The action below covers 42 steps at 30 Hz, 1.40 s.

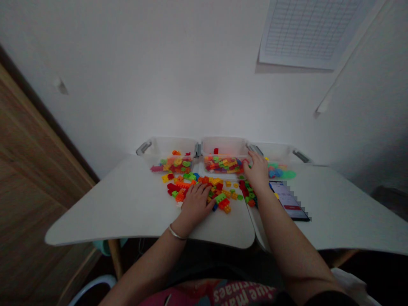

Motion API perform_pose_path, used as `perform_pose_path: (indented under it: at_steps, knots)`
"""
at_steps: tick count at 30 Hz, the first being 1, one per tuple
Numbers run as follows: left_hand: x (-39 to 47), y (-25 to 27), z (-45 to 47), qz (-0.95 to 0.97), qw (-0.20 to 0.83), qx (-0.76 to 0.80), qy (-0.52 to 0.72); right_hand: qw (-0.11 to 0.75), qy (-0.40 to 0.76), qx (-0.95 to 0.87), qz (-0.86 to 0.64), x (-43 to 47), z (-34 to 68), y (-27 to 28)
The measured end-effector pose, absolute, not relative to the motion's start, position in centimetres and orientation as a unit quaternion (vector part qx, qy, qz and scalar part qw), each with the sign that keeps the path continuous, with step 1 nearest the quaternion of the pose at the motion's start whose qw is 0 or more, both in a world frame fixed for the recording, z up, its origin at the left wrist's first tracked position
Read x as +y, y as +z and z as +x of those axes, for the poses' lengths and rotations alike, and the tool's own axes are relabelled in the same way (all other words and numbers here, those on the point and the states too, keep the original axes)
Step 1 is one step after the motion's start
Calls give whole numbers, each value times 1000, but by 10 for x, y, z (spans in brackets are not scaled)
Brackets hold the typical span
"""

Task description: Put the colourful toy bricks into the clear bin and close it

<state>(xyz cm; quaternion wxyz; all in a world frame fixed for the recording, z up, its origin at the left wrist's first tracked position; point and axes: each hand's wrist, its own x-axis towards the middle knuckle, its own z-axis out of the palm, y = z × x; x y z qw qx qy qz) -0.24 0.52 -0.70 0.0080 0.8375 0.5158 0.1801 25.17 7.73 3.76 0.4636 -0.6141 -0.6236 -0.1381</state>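
A plain white wall (178,76) fills the head view's background, with a gridded paper sheet (314,32) pinned high at the right and a wooden panel (22,170) running down the left. Below stands a white surface (127,204) made of two tops pushed together. Along its far edge sit three clear plastic bins: the left bin (168,148), the middle bin (223,146) and the right bin (280,151), the first two holding coloured bricks. A loose pile of bricks (197,185) lies in front of them. The left hand (196,204), a bangle (177,233) at the wrist, rests flat with fingers spread on the near edge of the pile. The right hand (257,170) reaches to the middle bin's right corner; whether it grips anything cannot be told. A phone (288,199) lies just right of that forearm.
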Motion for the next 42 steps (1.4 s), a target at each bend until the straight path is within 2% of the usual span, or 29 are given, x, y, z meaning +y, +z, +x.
perform_pose_path:
  at_steps: [11, 19, 25, 36, 42]
  knots:
    - [4, -5, -2, 837, 8, 518, 175, 531, -113, -643, -540, 47, 243, 30]
    - [5, -8, -1, 837, -1, 516, 183, 400, -41, -730, -553, 26, 227, -10]
    - [5, -7, -1, 836, 1, 515, 186, 322, -60, -749, -576, 27, 224, -15]
    - [5, -7, -2, 837, 2, 515, 184, 292, -51, -733, -612, 24, 219, -15]
    - [4, -6, -1, 837, 1, 519, 177, 305, -35, -735, -605, 27, 222, -16]
